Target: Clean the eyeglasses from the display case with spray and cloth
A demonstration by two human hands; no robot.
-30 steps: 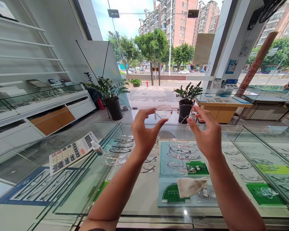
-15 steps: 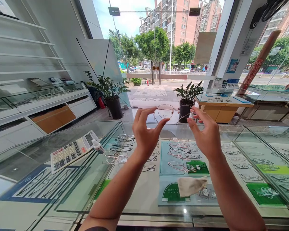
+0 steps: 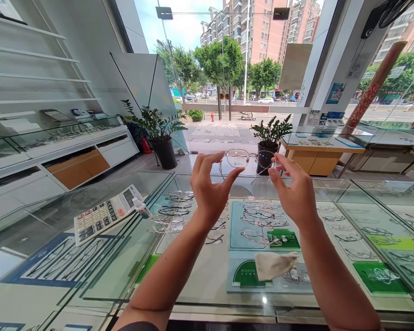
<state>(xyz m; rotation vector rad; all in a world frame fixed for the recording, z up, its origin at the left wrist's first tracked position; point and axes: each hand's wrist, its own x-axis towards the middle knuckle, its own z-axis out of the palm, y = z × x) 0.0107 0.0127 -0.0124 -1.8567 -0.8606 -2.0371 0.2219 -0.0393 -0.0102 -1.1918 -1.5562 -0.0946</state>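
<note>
I hold a thin metal-framed pair of glasses (image 3: 239, 158) up in front of me, above the glass counter (image 3: 207, 294). My left hand (image 3: 209, 191) pinches the frame's left end between thumb and forefinger. My right hand (image 3: 295, 191) grips the right end with curled fingers. The clear lenses face the window. A beige cleaning cloth (image 3: 274, 265) lies on the counter below my hands.
Rows of eyeglass frames (image 3: 258, 220) lie inside the display case. A calculator (image 3: 101, 215) and a small spray bottle (image 3: 141, 208) sit at the left. Two potted plants (image 3: 160, 133) stand on the floor beyond. White shelves line the left wall.
Both hands and the glasses have stayed nearly still; the view has tilted slightly, and the glasses sit a little higher against the window.
</note>
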